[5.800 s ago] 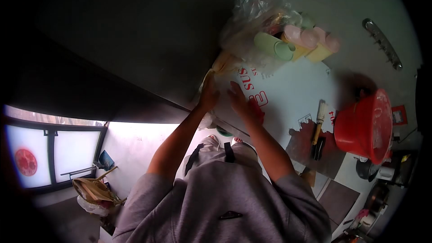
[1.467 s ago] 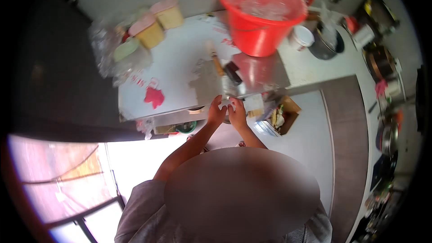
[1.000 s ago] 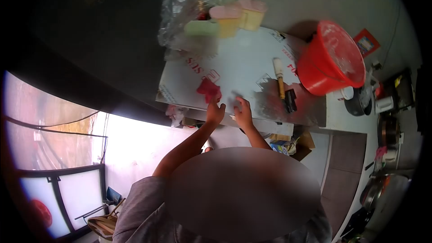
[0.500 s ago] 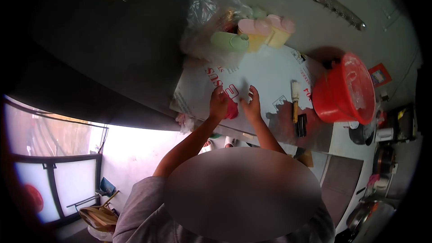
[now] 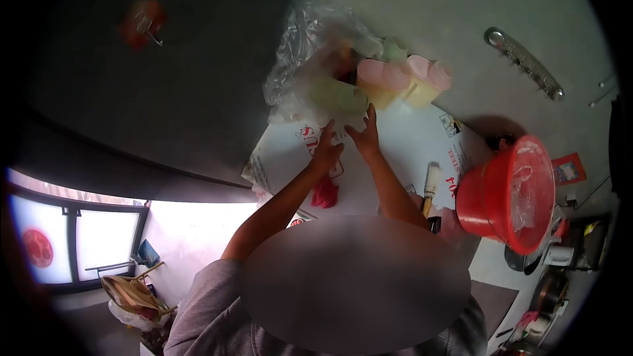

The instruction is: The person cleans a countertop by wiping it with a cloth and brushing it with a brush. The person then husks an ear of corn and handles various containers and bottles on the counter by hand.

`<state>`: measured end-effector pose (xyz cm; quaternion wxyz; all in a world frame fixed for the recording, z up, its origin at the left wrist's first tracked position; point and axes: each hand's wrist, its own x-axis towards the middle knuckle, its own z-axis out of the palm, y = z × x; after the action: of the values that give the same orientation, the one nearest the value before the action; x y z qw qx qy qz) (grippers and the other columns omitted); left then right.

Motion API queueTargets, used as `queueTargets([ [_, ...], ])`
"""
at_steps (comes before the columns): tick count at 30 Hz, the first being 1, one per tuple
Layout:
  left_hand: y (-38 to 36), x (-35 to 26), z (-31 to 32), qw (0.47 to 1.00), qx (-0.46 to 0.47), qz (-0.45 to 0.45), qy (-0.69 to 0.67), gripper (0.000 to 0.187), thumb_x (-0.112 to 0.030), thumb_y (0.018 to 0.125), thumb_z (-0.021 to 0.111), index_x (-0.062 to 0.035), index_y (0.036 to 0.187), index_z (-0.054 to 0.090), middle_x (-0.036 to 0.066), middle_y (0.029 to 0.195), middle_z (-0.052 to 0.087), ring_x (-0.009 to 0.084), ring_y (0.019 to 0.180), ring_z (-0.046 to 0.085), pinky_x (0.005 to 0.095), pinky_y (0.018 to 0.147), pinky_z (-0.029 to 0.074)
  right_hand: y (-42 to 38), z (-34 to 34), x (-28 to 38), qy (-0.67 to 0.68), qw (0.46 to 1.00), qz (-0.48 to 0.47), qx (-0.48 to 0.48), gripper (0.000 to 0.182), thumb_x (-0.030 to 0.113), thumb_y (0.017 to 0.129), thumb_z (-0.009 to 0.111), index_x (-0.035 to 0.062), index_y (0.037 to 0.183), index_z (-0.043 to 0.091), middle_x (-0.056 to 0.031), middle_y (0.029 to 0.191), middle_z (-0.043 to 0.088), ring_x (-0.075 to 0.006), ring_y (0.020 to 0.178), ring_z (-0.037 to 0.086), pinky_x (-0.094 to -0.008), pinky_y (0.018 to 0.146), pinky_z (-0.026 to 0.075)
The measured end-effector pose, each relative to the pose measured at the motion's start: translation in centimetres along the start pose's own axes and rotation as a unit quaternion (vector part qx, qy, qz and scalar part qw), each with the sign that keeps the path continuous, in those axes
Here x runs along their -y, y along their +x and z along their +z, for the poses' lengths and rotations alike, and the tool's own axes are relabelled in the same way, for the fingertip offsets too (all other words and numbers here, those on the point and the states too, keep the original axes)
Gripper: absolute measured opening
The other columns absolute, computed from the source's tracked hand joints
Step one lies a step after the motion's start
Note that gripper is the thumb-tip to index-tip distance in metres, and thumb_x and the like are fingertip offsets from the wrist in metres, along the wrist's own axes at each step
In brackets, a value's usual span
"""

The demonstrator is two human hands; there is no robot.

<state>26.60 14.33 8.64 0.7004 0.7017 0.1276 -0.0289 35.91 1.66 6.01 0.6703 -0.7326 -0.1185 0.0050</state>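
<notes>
Cloth (image 5: 324, 192), crumpled and red, lies just nearer the body than the left hand (image 5: 326, 151). That hand and the right hand (image 5: 365, 137) hold nothing, fingers spread. Just beyond both sits the green container (image 5: 337, 96); contact cannot be told.

Pale green container (image 5: 335, 97), blurred, seemingly upright, just beside a pink-topped yellow container (image 5: 381, 76)

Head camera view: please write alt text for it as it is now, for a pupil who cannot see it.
A person's left hand and right hand, both open and empty, are over a white worktop, close to a green container. A crumpled red item lies nearer the person; a brush and a red bucket are to the right.
</notes>
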Motion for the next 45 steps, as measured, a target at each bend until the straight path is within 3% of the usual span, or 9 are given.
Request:
queueTargets([
  [4, 2.5, 2.4, 0.4, 0.997, 0.007, 0.065, 0.034, 0.084, 0.004, 0.084, 0.055, -0.0127, 0.155, 0.014, 0.014, 0.156, 0.021, 0.0321, 0.133, 0.040, 0.0369, 0.096, 0.047, 1.8, -0.1, -0.8, 0.012, 0.999, 0.032, 0.015, 0.100, 0.010, 0.070, 0.079, -0.0012, 0.149, 0.020, -0.0205, 0.144, 0.038, -0.0294, 0.133, 0.038, -0.0401, 0.110, 0.033],
  [7, 2.6, 2.2, 0.3, 0.997, -0.028, 0.073, 0.005, 0.084, 0.007, 0.083, 0.054, -0.0134, 0.155, 0.015, 0.012, 0.157, 0.019, 0.0317, 0.133, 0.038, 0.0360, 0.096, 0.047, 2.2, -0.8, 1.2, -0.124, 0.988, 0.059, 0.069, 0.096, 0.011, 0.067, 0.082, 0.0001, 0.145, 0.028, -0.0195, 0.135, 0.044, -0.0282, 0.131, 0.039, -0.0413, 0.106, 0.036],
  [10, 2.3, 1.9, -0.6, 0.998, -0.024, 0.061, -0.014, 0.086, 0.010, 0.080, 0.052, -0.0133, 0.154, 0.016, 0.010, 0.157, 0.021, 0.0303, 0.132, 0.039, 0.0351, 0.096, 0.046, 1.5, 0.3, 0.4, -0.151, 0.988, -0.039, 0.013, 0.086, 0.004, 0.068, 0.082, -0.0005, 0.138, 0.030, -0.0147, 0.127, 0.047, -0.0246, 0.121, 0.048, -0.0364, 0.098, 0.045],
  [13, 2.1, 2.5, -0.9, 0.997, -0.017, 0.069, -0.032, 0.086, 0.011, 0.078, 0.050, -0.0134, 0.154, 0.020, 0.008, 0.154, 0.026, 0.0282, 0.129, 0.041, 0.0337, 0.096, 0.046, -1.1, 1.5, 1.8, 0.014, 0.999, 0.016, -0.028, 0.084, 0.005, 0.068, 0.083, -0.0011, 0.134, 0.031, -0.0158, 0.126, 0.047, -0.0241, 0.116, 0.052, -0.0356, 0.096, 0.046],
  [16, 1.3, 2.5, -0.9, 0.996, 0.026, 0.079, -0.025, 0.083, 0.009, 0.077, 0.050, -0.0130, 0.153, 0.023, 0.008, 0.151, 0.031, 0.0250, 0.125, 0.043, 0.0334, 0.096, 0.046, -3.5, 2.0, 2.4, 0.016, 0.991, 0.002, -0.135, 0.076, 0.010, 0.068, 0.085, -0.0014, 0.126, 0.038, -0.0148, 0.122, 0.051, -0.0272, 0.109, 0.057, -0.0367, 0.094, 0.046],
  [21, 0.3, 2.7, 1.7, 0.990, 0.115, 0.016, -0.076, 0.077, 0.006, 0.078, 0.052, -0.0116, 0.151, 0.030, 0.007, 0.148, 0.036, 0.0211, 0.123, 0.046, 0.0324, 0.097, 0.044, -7.2, -0.2, 3.0, -0.073, 0.971, -0.025, -0.228, 0.081, 0.009, 0.066, 0.085, -0.0015, 0.130, 0.037, -0.0181, 0.122, 0.049, -0.0324, 0.114, 0.051, -0.0417, 0.097, 0.042],
  [29, -2.1, 5.0, 6.0, 0.977, 0.185, 0.073, -0.071, 0.072, 0.006, 0.080, 0.053, -0.0078, 0.148, 0.034, 0.011, 0.148, 0.040, 0.0258, 0.128, 0.046, 0.0343, 0.103, 0.041, -12.6, -3.0, 2.7, -0.146, 0.932, -0.013, -0.332, 0.090, 0.008, 0.064, 0.086, -0.0017, 0.137, 0.034, -0.0217, 0.128, 0.041, -0.0377, 0.119, 0.043, -0.0448, 0.101, 0.038],
  [37, -4.1, 2.8, 5.7, 0.985, 0.075, 0.115, 0.108, 0.064, 0.000, 0.080, 0.054, -0.0062, 0.142, 0.039, 0.017, 0.140, 0.046, 0.0307, 0.128, 0.047, 0.0371, 0.103, 0.041, -15.9, -2.3, 3.1, -0.249, 0.892, 0.037, -0.374, 0.088, 0.012, 0.069, 0.083, 0.0001, 0.138, 0.031, -0.0172, 0.126, 0.039, -0.0287, 0.113, 0.047, -0.0390, 0.093, 0.041],
  [45, -3.0, 4.7, 1.6, 0.973, -0.041, 0.171, 0.151, 0.061, 0.000, 0.078, 0.054, -0.0035, 0.138, 0.042, 0.020, 0.141, 0.044, 0.0363, 0.132, 0.042, 0.0408, 0.109, 0.036, -18.0, 3.5, 2.0, -0.187, 0.940, -0.004, -0.286, 0.051, 0.001, 0.077, 0.065, 0.0023, 0.124, 0.047, -0.0149, 0.115, 0.049, -0.0274, 0.106, 0.053, -0.0378, 0.090, 0.043],
])
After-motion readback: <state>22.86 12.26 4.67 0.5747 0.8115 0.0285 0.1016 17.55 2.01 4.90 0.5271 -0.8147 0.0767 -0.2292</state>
